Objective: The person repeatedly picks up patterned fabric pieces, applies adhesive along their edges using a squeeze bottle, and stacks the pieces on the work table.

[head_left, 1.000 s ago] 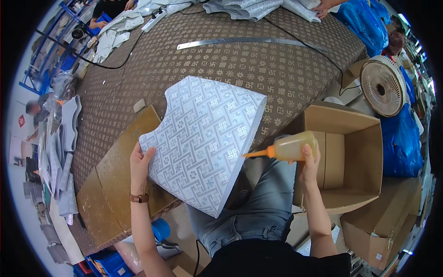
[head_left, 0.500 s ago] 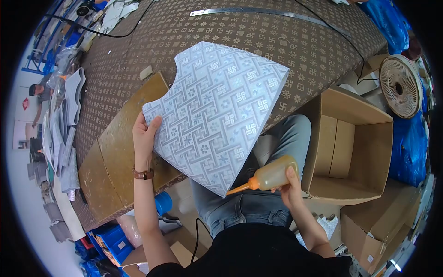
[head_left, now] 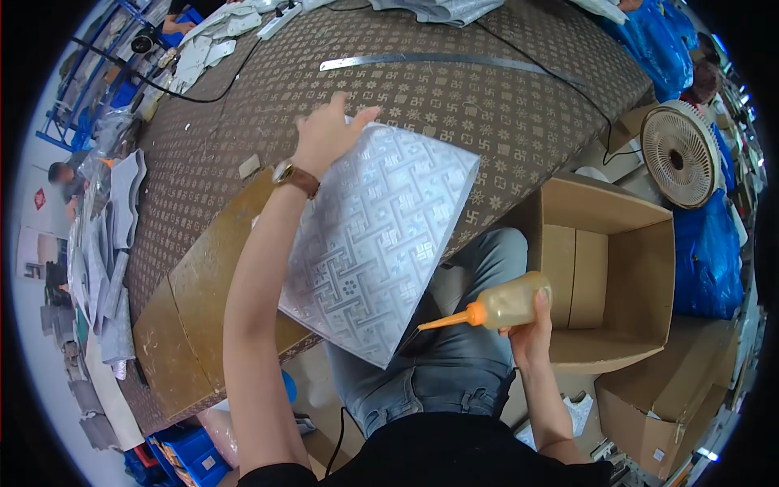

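Observation:
A silvery patterned sheet (head_left: 369, 252) lies partly on the table and reaches out over my lap, one corner pointing down towards me. My left hand (head_left: 326, 138), with a brown-strapped watch at the wrist, is over the sheet's far left edge. Its fingers are spread, and whether the palm touches the sheet cannot be seen. In my right hand (head_left: 531, 331) is a squeeze bottle (head_left: 513, 300) with an orange cap and long nozzle, holding a yellowish content. The bottle lies nearly level, its tip pointing left, a little apart from the sheet's right edge.
A brown board (head_left: 195, 284) lies on the patterned tablecloth (head_left: 406, 93). Further back are a metal ruler (head_left: 438, 58) and a black cable. On my right stand an open cardboard box (head_left: 604, 268) and a round fan (head_left: 680, 154). Grey sheets hang at the left; another person's hand shows far left.
My left hand has left the sheet's near left edge and moved up to its far edge, fingers opening. The bottle has drawn right, away from the sheet's lower corner.

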The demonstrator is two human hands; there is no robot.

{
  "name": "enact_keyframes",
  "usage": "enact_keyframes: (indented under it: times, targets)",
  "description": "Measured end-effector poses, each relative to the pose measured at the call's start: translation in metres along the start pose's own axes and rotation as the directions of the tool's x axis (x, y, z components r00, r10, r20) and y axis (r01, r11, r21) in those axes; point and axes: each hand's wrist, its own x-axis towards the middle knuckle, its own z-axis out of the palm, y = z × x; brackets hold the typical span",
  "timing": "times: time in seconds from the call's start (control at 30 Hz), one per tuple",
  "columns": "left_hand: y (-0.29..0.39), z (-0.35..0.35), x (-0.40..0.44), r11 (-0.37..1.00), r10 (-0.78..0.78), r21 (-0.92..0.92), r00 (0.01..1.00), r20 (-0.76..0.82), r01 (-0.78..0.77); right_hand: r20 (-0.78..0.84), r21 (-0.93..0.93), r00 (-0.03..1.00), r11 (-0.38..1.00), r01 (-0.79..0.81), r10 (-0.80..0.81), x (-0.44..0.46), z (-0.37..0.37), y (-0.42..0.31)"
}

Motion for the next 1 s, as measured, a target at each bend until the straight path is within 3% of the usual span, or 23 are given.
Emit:
enact_keyframes:
  times: [0.1,0.27,0.4,0.53,0.63,0.67,0.77,0.8,0.83,0.87,0.93,1.0]
  targets:
    - [0.008,0.015,0.022,0.981,0.028,-0.189,0.997,-0.069,-0.041,-0.066,-0.014,0.991,0.994,0.112,-0.112,0.001,0.002,0.0]
    - [0.025,-0.009,0.026,0.978,0.021,-0.207,0.999,-0.043,-0.029,-0.018,-0.109,0.94,0.936,0.336,-0.34,0.044,-0.006,-0.008]
    - [0.014,-0.012,0.023,0.982,0.008,-0.191,1.0,0.015,-0.005,0.015,-0.066,0.945,0.943,0.326,-0.326,0.059,-0.009,-0.004]
    - [0.009,-0.011,0.027,0.982,-0.018,-0.188,0.998,0.058,0.029,0.048,-0.106,0.986,0.981,0.165,-0.16,0.039,-0.012,0.018]
    - [0.009,-0.032,0.035,0.976,-0.035,-0.208,0.993,0.113,0.058,0.185,-0.051,0.982,0.999,-0.015,0.024,0.03,-0.016,0.024]
    - [0.016,-0.05,0.036,0.941,-0.035,-0.334,0.996,0.082,0.061,0.185,-0.05,0.982,0.999,-0.015,0.024,0.031,-0.015,0.02]
    - [0.032,-0.123,0.037,0.764,-0.147,-0.639,0.988,-0.041,0.087,0.07,0.295,0.997,0.955,-0.038,0.018,0.039,-0.011,-0.006]
    - [0.039,-0.148,0.033,0.709,-0.151,-0.705,0.976,-0.158,-0.004,0.069,0.296,0.998,0.955,-0.031,0.011,0.043,-0.012,-0.015]
    - [0.045,-0.168,0.026,0.649,-0.165,-0.754,0.948,-0.272,-0.103,0.055,0.297,0.996,0.954,0.045,-0.064,0.047,-0.014,-0.023]
    - [0.045,-0.179,0.019,0.647,-0.163,-0.754,0.947,-0.276,-0.108,0.042,0.297,0.989,0.947,0.12,-0.138,0.051,-0.014,-0.031]
    - [0.043,-0.194,0.002,0.723,-0.137,-0.653,0.881,-0.453,-0.223,0.008,0.258,0.978,0.945,0.201,-0.211,0.053,-0.006,-0.043]
    - [0.03,-0.187,-0.026,0.737,-0.151,-0.675,0.965,-0.215,-0.036,-0.059,0.17,0.939,0.923,0.345,-0.34,0.054,0.0,-0.049]
